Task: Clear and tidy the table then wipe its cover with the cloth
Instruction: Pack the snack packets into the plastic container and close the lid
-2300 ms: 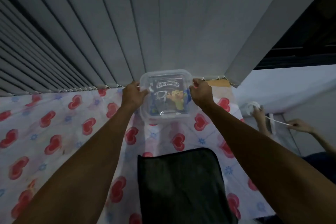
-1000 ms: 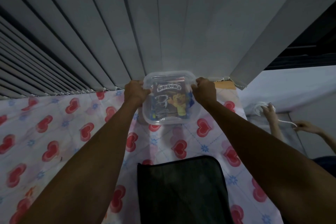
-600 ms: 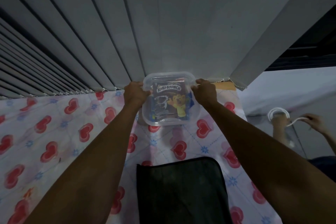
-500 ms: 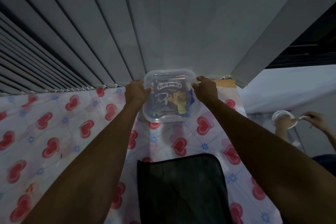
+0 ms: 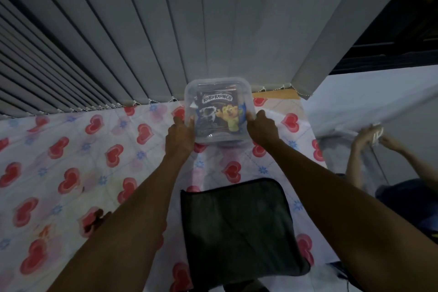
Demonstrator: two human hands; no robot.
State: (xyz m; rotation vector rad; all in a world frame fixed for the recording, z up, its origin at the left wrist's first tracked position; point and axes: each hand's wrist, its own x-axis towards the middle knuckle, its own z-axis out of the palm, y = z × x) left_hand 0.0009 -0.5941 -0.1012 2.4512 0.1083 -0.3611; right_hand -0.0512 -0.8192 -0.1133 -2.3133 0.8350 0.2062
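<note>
**Clearing stage, seen from beside the table.** The clear plastic container (image 5: 214, 137), with a cereal packet (image 5: 219, 114) inside, sits at the far edge of the heart-printed table cover (image 5: 71, 149). It is near the far right corner, against the vertical blinds (image 5: 142, 31). The left hand (image 5: 180, 135) and right hand (image 5: 262, 130) clasped its sides a moment ago. They have since slid back to its near corners, fingers curled against the plastic in a looser hold. Placement appears nearly finished, with release likely next. The dark cloth (image 5: 239, 232) lies folded at the near edge, untouched and ready for wiping.
</note>
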